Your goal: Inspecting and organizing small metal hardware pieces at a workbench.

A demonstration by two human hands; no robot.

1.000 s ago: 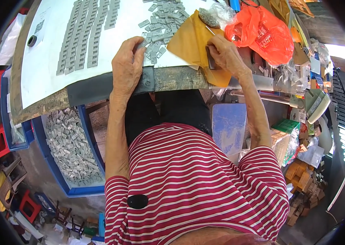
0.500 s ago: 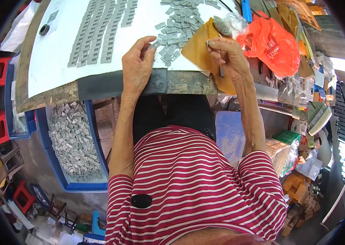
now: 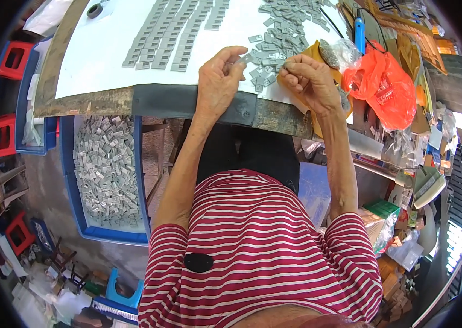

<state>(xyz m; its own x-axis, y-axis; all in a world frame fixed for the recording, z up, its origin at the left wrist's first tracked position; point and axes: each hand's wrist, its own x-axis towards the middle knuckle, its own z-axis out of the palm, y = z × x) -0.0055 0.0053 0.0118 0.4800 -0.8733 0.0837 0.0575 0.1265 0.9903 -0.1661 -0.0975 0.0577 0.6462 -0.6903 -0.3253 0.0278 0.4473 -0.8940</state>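
Between the thumb and forefinger of my left hand (image 3: pixel 220 82) is a small flat grey plate (image 3: pixel 246 58), held just above the table's near side. My right hand (image 3: pixel 316 82) is close by on the right, its fingertips pinched together. Whatever small thing is in that pinch is too small to make out. Beyond both hands spreads a loose heap of similar grey plates (image 3: pixel 285 35). Farther left, more of them lie in neat slanting rows (image 3: pixel 173 35). Under my right hand sits a yellow-brown sheet or envelope (image 3: pixel 318 52), with a clump of tiny metal parts (image 3: pixel 328 54) on it.
A red plastic bag (image 3: pixel 381 82) and a blue-handled tool (image 3: pixel 359 35) lie to the right. At the far left is a roll of dark tape (image 3: pixel 95 10). Below the table edge, a blue tray (image 3: pixel 71 180) holds many grey plates. Red stools (image 3: pixel 15 60) stand left.
My right hand has come closer to my left hand. The left still holds its grey plate. The whole view has shifted, so the table appears farther right.
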